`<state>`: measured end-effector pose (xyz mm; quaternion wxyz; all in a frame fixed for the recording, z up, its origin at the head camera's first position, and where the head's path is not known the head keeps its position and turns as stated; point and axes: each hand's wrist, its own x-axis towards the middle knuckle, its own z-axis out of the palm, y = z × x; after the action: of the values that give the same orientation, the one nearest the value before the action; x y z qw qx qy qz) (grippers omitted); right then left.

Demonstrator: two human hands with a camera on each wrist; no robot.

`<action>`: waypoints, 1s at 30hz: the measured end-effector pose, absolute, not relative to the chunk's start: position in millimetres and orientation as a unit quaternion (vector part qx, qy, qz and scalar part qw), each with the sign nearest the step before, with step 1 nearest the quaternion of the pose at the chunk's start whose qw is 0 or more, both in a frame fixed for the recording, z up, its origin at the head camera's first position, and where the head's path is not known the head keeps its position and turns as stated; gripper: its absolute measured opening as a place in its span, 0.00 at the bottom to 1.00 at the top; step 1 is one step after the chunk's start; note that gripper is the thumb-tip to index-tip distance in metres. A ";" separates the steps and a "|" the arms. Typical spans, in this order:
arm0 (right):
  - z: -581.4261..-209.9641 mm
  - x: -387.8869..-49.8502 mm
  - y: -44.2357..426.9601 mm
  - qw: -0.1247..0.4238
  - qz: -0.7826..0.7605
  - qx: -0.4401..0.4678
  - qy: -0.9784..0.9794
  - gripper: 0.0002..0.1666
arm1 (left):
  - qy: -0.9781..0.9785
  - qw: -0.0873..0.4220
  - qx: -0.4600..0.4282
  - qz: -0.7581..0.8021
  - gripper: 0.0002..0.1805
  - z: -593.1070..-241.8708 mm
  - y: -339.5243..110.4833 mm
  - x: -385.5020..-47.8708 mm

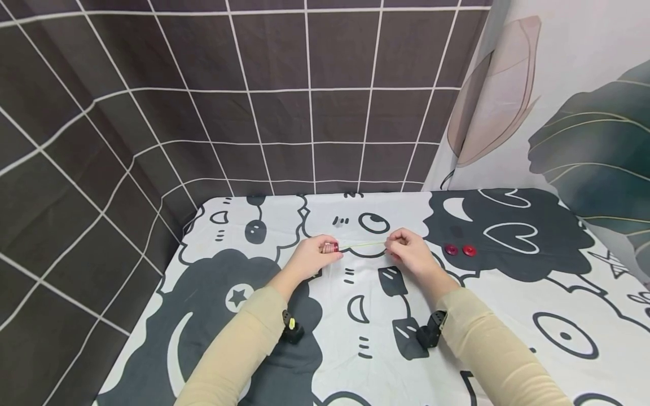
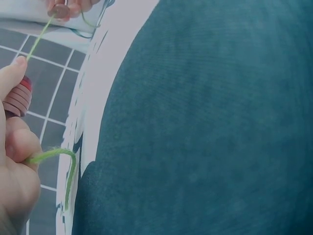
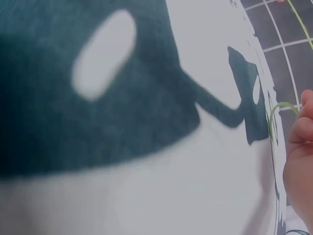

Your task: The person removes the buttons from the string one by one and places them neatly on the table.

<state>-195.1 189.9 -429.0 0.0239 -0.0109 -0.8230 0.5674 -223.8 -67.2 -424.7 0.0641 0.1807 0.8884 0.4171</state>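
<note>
My left hand (image 1: 308, 259) grips a short stack of pinkish and red buttons (image 1: 330, 247) threaded on a green string (image 1: 361, 245). In the left wrist view the thumb lies along the button stack (image 2: 19, 98), and a loose tail of string (image 2: 56, 152) comes out below the curled fingers. The string runs taut across to my right hand (image 1: 412, 255), whose thumb and fingers pinch it. One brownish button (image 2: 59, 11) shows at those fingertips in the left wrist view. A string end curves out from the right hand in the right wrist view.
Two dark red buttons, one left (image 1: 451, 249) and one right (image 1: 469, 250), lie on the cloth to the right of my right hand. A black-and-white cartoon-print cloth (image 1: 365, 372) covers the table. A dark grid-patterned curtain (image 1: 274, 118) stands behind it and at the left.
</note>
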 end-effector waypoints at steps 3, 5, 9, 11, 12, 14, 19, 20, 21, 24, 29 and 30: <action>-428.1 -194.3 193.0 0.027 0.569 -0.012 -0.822 0.09 | 0.888 0.063 0.181 0.418 0.20 -424.3 -67.2 -223.5; -428.1 -193.8 195.1 0.028 0.571 -0.010 -0.820 0.09 | 0.887 0.064 0.183 0.419 0.20 -423.7 -67.3 -223.2; -429.4 -193.5 199.6 0.032 0.568 -0.008 -0.822 0.09 | 0.887 0.062 0.188 0.418 0.20 -422.7 -67.8 -223.0; -430.4 -193.6 201.7 0.033 0.563 -0.009 -0.826 0.10 | 0.887 0.060 0.191 0.417 0.20 -422.3 -68.0 -222.8; -430.8 -193.8 202.6 0.034 0.562 -0.009 -0.827 0.10 | 0.887 0.059 0.191 0.416 0.19 -422.2 -68.2 -222.7; -431.3 -193.6 204.1 0.036 0.559 -0.009 -0.828 0.10 | 0.887 0.059 0.192 0.416 0.19 -421.9 -68.3 -222.3; -432.2 -193.0 208.9 0.044 0.549 -0.016 -0.834 0.09 | 0.886 0.058 0.193 0.417 0.20 -422.5 -68.4 -222.1; -432.2 -192.7 209.9 0.044 0.547 -0.017 -0.836 0.09 | 0.886 0.057 0.193 0.418 0.20 -422.8 -68.4 -222.2; -432.3 -192.6 211.0 0.044 0.545 -0.019 -0.837 0.10 | 0.886 0.057 0.192 0.419 0.20 -423.0 -68.5 -222.2; -432.4 -192.0 214.6 0.042 0.548 -0.023 -0.835 0.10 | 0.886 0.060 0.188 0.419 0.20 -423.3 -68.1 -222.7; -432.8 -191.3 220.5 0.035 0.558 -0.030 -0.829 0.11 | 0.887 0.060 0.188 0.418 0.20 -424.1 -67.4 -223.2; -432.7 -191.1 221.6 0.034 0.560 -0.029 -0.827 0.11 | 0.887 0.060 0.188 0.418 0.20 -424.5 -67.4 -223.4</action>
<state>-191.1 221.6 -432.7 0.0340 -0.0294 -0.8274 0.5598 -223.4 -67.4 -424.5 0.0599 0.1881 0.8868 0.4179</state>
